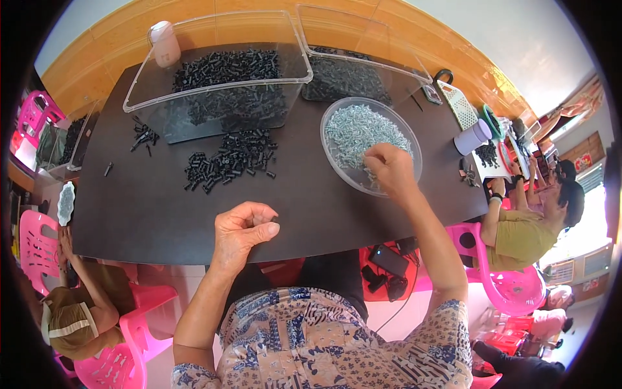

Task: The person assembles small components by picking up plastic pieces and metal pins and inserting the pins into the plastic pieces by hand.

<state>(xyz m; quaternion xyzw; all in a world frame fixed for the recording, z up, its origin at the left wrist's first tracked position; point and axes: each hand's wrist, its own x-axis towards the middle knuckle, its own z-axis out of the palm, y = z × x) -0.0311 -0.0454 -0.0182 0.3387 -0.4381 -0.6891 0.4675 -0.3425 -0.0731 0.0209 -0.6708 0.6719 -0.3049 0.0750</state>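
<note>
Standing behind bowl [345, 175], clear bin [324, 79], lilac container [472, 137] rightward

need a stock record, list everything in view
table: one, dark brown, centre
bins: three or more, clear, back and left
black pieces: uncountable, black, bins and table
big bowl: one, clear, table's right
small pieces: uncountable, silvery, in big bowl
bottle: one, pink, far left
cup: one, lilac, right
chairs: several, pink, both sides
gadgets: several, black, on red seat
people: several, mixed clothing, both sides
left hand: one, bare, pinching a dark piece
right hand: one, bare, over big bowl
</note>
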